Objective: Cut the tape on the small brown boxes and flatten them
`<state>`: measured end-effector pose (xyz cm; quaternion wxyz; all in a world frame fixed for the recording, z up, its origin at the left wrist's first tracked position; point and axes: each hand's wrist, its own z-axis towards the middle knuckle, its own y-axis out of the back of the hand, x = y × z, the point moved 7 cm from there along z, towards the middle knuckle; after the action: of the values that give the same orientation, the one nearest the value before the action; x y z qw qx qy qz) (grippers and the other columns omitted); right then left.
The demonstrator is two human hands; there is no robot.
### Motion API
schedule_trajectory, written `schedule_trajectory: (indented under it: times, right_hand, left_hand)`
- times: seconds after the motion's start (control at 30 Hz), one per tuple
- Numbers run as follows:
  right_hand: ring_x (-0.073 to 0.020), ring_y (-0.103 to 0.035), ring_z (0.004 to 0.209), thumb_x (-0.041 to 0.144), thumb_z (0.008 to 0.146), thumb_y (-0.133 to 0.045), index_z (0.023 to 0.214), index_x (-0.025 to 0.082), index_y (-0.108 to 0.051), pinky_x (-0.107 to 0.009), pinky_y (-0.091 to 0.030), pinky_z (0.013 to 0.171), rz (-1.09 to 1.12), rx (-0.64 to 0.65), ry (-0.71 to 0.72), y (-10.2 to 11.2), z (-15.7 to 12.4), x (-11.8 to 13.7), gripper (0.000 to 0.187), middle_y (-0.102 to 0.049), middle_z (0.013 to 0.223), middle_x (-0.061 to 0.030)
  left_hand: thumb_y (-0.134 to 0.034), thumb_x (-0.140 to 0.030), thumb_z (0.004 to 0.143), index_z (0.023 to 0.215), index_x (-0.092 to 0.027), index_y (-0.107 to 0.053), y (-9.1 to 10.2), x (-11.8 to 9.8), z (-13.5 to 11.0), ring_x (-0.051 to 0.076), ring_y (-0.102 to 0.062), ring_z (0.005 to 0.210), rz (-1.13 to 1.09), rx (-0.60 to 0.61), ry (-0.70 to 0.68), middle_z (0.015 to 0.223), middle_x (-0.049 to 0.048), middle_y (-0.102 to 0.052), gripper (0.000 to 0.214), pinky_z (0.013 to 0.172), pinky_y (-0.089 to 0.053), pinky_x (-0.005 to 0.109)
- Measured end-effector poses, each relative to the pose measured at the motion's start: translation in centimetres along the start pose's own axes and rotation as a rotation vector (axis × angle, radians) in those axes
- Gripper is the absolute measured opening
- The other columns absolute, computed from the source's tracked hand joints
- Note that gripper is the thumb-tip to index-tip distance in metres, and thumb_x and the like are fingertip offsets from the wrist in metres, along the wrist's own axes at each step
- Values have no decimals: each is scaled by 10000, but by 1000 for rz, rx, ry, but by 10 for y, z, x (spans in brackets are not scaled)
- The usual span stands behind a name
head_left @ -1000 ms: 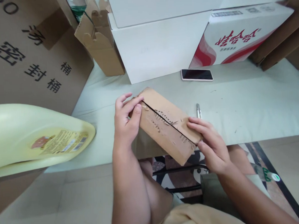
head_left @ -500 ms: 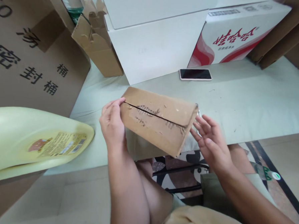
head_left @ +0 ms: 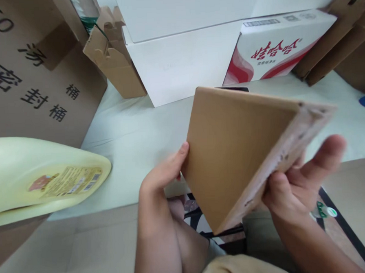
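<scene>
A brown cardboard box [head_left: 241, 145] is tilted up in front of me, a plain broad face toward me and a narrow, whitish taped side at the right. Its left edge is gripped by my left hand [head_left: 172, 165], thumb on the plain face and the other fingers mostly hidden behind. My right hand [head_left: 301, 183] supports the taped side, its thumb against it and another finger sticking out to the right. Motion blurs that hand a little. Behind the box's top edge, a dark strip of the phone [head_left: 233, 89] shows.
At left stand a large printed carton [head_left: 30, 99] and a pale yellow-green jug [head_left: 58, 171]. A small open cardboard box [head_left: 118, 70], a white box [head_left: 178, 63] and a red-and-white carton [head_left: 276, 50] line the back of the pale green cloth [head_left: 134, 143]. A bottle [head_left: 325, 210] lies below at right.
The box has been turned over from its slit, torn face to a plain face and raised nearer to me. My right hand has moved right and now touches its side.
</scene>
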<state>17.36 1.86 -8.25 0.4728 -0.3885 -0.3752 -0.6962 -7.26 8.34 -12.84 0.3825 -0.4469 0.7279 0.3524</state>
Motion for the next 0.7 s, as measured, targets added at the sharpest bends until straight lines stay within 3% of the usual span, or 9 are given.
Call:
schedule_trajectory:
  times: [0.07, 0.13, 0.27, 0.33, 0.4, 0.47, 0.53, 0.6, 0.7]
  right_hand:
    - [-279, -554, 1455, 428, 1012, -650, 1447, 466, -493, -515, -473, 1206, 25, -84, 53, 7, 3, 1, 463, -553, 1552, -17]
    - [-285, -651, 1323, 416, 1012, -653, 1361, 368, -608, -479, -548, 1124, -11, 3, -16, 6, 7, -9, 355, -642, 1449, -59]
    - [-318, -555, 1478, 506, 1004, -655, 1508, 308, -588, -513, -501, 1212, -83, 328, -265, -2, 14, -38, 545, -573, 1594, -95]
    - [-331, -478, 1555, 530, 972, -706, 1514, 301, -605, -522, -488, 1225, -64, 427, -329, -7, 17, -44, 598, -505, 1661, -108]
    - [-348, -378, 1620, 541, 938, -749, 1497, 298, -628, -547, -454, 1246, -40, 497, -328, -16, 19, -41, 622, -438, 1709, -125]
    - [-349, -303, 1655, 534, 943, -744, 1450, 306, -661, -573, -390, 1283, 2, 583, -295, -30, 17, -33, 562, -387, 1741, -123]
    - [-345, -333, 1643, 514, 978, -700, 1340, 306, -707, -578, -365, 1294, 80, 696, -270, -46, 10, -25, 417, -369, 1753, -110]
    - [-337, -430, 1594, 495, 1016, -646, 1240, 297, -717, -571, -389, 1279, 166, 766, -268, -58, 4, -20, 307, -380, 1748, -102]
    - [-325, -486, 1555, 491, 1033, -621, 1207, 303, -703, -569, -402, 1266, 213, 734, -277, -61, 3, -21, 269, -417, 1726, -93]
  left_hand:
    - [-400, -1068, 705, 690, -226, -578, -5, 1, -2, 194, -544, 594, 49, 63, 43, 660, 34, -590, 860, 497, -421, 317]
    - [-419, -1055, 706, 723, -220, -610, -5, 4, -2, 199, -586, 595, 92, 87, 79, 718, 42, -645, 857, 494, -406, 312]
    - [-444, -896, 836, 626, -207, -596, 0, 20, 4, 184, -558, 477, 259, 147, 176, 626, 52, -665, 737, 539, -427, 335]
    - [-509, -784, 868, 640, -199, -627, 7, 24, 11, 189, -560, 480, 328, 91, 186, 617, 62, -683, 639, 567, -456, 351]
    - [-562, -727, 868, 790, -192, -687, 20, 17, 18, 232, -661, 625, 271, -120, 70, 767, 90, -752, 555, 633, -511, 368]
    - [-578, -722, 874, 1030, -207, -695, 38, -1, 17, 291, -744, 938, 87, -401, -195, 1073, 128, -787, 551, 804, -575, 412]
    - [-617, -713, 869, 1221, -246, -651, 50, -17, 8, 324, -694, 1225, -77, -564, -489, 1342, 132, -725, 586, 1016, -558, 478]
    - [-698, -627, 854, 1268, -284, -647, 52, -26, 2, 329, -632, 1349, -134, -556, -663, 1427, 99, -690, 539, 1152, -490, 515]
    - [-738, -438, 846, 1177, -301, -703, 47, -26, 3, 316, -651, 1300, -148, -455, -642, 1348, 60, -726, 360, 1166, -481, 508]
